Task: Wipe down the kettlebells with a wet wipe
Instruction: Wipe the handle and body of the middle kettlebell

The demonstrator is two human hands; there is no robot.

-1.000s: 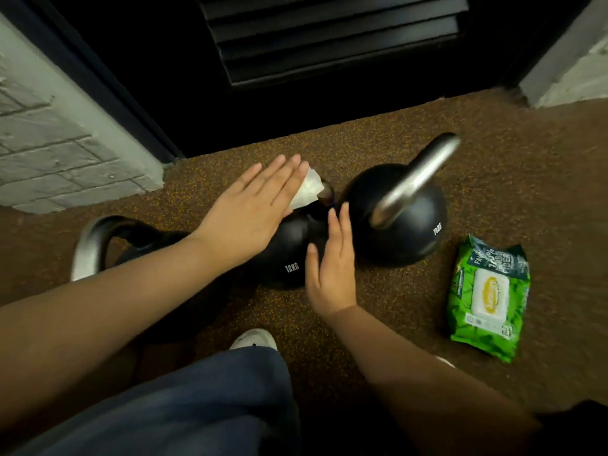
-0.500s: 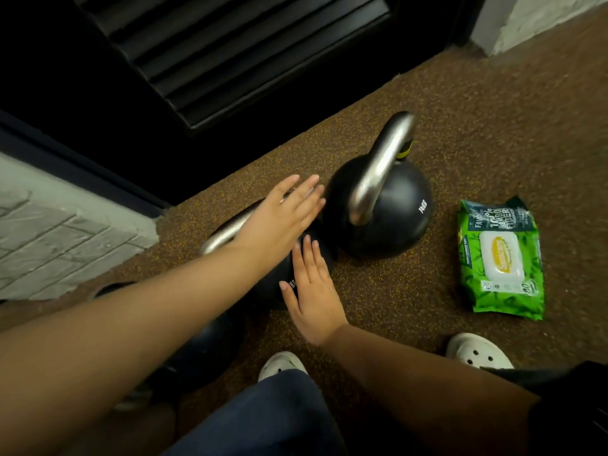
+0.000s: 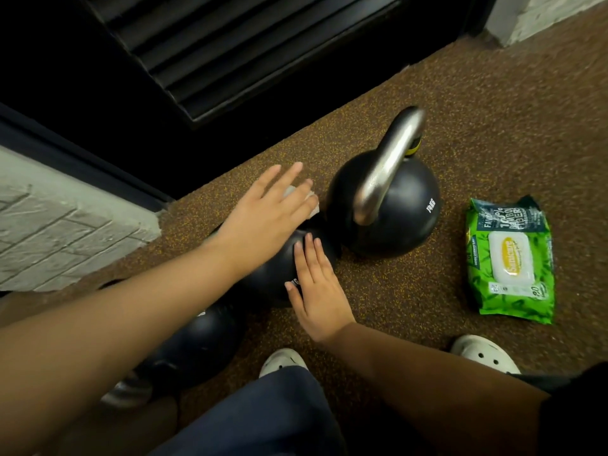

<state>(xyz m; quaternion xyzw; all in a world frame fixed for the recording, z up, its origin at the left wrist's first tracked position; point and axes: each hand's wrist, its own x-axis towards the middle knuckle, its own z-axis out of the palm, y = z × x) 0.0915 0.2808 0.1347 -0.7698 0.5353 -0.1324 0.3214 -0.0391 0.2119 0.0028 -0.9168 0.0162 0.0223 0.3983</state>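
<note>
At 6 o'clock a blue trouser leg (image 3: 263,419) fills the bottom edge. Two white perforated shoes stand just beyond it on the brown speckled floor (image 3: 427,307), one (image 3: 283,360) at 6 o'clock and the other (image 3: 483,353) at 4 o'clock.

There are three black kettlebells, set in a row that runs from 7 o'clock up to 1 o'clock. The nearest kettlebell (image 3: 204,340) lies at 7 o'clock, partly hidden by the left forearm.

The middle kettlebell (image 3: 269,274) sits at the centre. The right hand (image 3: 319,291) lies flat against its near side with the fingers straight and released, covering most of a white marking. The left hand (image 3: 263,215) is also flat with straight, spread fingers, and presses one white wet wipe (image 3: 313,205) down on top of this kettlebell. The wipe shows only at the fingertips.

The far kettlebell (image 3: 401,225) stands upright at 1 o'clock, touching or just beside the middle one. It has a bare steel handle and white lettering ending in "KG"; the figure before it is unclear.

At 3 o'clock, well apart from the kettlebells, lies one green pack of wipes (image 3: 511,258) with its white lid flap closed. The flap bears a yellow oval reading "Sanicare", and the print above it includes "100%". The contents are not visible.

Farthest off are a black louvred door (image 3: 246,44) at 12 o'clock and a white brick wall (image 3: 65,225) at 9 o'clock.
</note>
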